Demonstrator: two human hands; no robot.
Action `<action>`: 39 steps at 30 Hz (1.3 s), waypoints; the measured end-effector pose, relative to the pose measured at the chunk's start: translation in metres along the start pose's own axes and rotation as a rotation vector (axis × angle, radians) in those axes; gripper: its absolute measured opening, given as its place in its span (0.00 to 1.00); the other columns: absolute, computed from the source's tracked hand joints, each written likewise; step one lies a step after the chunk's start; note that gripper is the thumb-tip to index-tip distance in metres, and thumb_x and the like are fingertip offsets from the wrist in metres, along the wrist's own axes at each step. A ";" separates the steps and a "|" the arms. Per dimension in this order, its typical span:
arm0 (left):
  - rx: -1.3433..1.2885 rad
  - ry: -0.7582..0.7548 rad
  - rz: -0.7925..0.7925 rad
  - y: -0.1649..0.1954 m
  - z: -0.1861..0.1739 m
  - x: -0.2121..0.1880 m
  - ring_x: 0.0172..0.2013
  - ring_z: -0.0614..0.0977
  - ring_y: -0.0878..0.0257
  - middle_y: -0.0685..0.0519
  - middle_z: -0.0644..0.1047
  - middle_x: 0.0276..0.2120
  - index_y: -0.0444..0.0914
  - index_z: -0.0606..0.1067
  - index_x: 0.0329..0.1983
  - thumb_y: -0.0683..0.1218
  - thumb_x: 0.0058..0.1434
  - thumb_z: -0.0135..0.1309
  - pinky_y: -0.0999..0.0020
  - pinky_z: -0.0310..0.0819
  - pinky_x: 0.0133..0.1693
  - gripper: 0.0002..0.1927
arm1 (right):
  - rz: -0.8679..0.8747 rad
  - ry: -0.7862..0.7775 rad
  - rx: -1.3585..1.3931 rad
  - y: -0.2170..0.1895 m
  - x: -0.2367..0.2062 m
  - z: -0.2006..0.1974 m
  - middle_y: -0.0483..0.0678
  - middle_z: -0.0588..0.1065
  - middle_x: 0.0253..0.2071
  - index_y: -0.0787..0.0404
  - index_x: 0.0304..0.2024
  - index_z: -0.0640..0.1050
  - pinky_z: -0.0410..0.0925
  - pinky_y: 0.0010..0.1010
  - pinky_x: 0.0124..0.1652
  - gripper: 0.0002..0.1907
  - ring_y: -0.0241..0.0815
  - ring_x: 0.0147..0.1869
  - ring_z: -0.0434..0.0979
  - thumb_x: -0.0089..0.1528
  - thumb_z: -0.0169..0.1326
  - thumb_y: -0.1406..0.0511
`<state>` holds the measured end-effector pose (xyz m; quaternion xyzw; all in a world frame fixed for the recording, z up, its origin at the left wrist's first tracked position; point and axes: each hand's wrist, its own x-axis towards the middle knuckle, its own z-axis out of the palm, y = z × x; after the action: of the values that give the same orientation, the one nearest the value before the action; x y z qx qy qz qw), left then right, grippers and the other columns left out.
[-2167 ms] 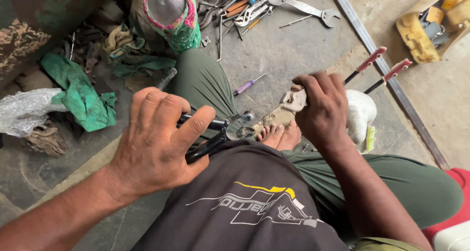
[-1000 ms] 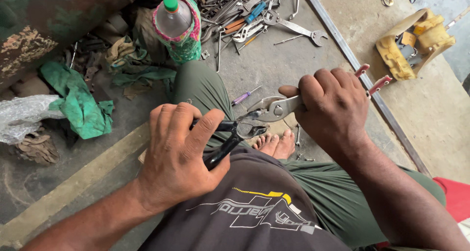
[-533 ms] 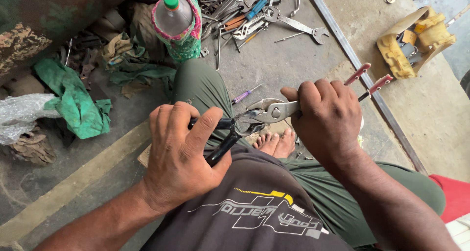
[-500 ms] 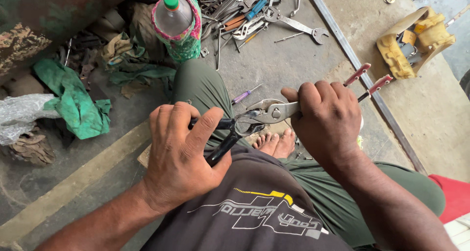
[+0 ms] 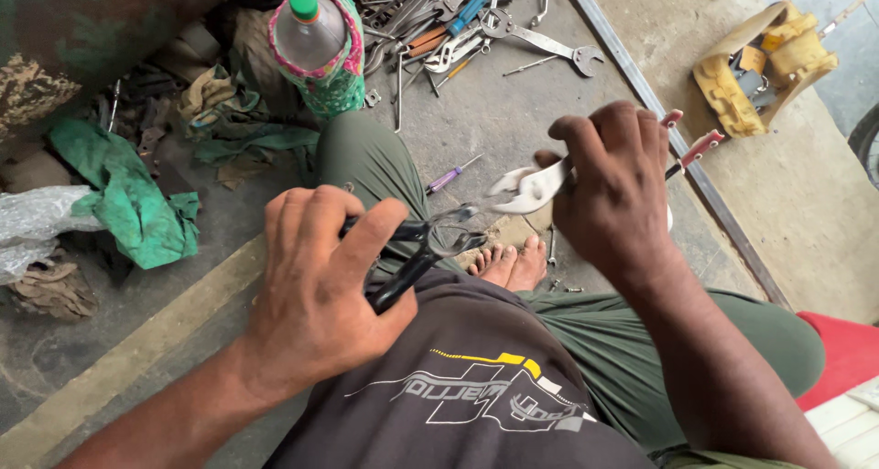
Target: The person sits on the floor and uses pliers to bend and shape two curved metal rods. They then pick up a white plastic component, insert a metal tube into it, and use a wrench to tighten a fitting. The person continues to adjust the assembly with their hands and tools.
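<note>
The person sits on a grey, dirty concrete floor point(image 5: 513, 130), with a metal rail running across it behind the right hand. The left hand point(image 5: 316, 291) is closed around the black handles of a dark plier tool point(image 5: 417, 249); its head sticks out to the right of the fingers and holds a small metal ring. The right hand point(image 5: 613, 190) is closed around silver pliers with red-tipped handles point(image 5: 540, 183); the 2 red tips show behind the knuckles, and the jaws point left, almost touching the ring. Between the 2 hands, lower down, are the bare toes. Beyond the left hand stands 1 clear plastic bottle with a green cap point(image 5: 316, 43) in a patterned sleeve. To its left lies 1 green cloth point(image 5: 128, 199). Beyond the right hand lies a heap of wrenches point(image 5: 476, 21), too many to count, and 1 small purple screwdriver point(image 5: 449, 176).
</note>
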<state>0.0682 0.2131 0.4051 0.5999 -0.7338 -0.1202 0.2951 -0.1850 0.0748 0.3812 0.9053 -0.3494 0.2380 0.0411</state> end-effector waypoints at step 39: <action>0.044 -0.015 0.014 0.008 0.005 -0.014 0.44 0.68 0.49 0.47 0.65 0.40 0.40 0.69 0.56 0.51 0.42 0.71 0.43 0.60 0.52 0.38 | 0.021 -0.067 -0.098 -0.032 -0.012 -0.017 0.54 0.71 0.38 0.64 0.32 0.71 0.64 0.44 0.47 0.18 0.55 0.47 0.69 0.64 0.65 0.59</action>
<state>0.0608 0.2274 0.4014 0.6003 -0.7426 -0.1066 0.2772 -0.1787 0.1101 0.3934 0.9060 -0.3713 0.1904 0.0713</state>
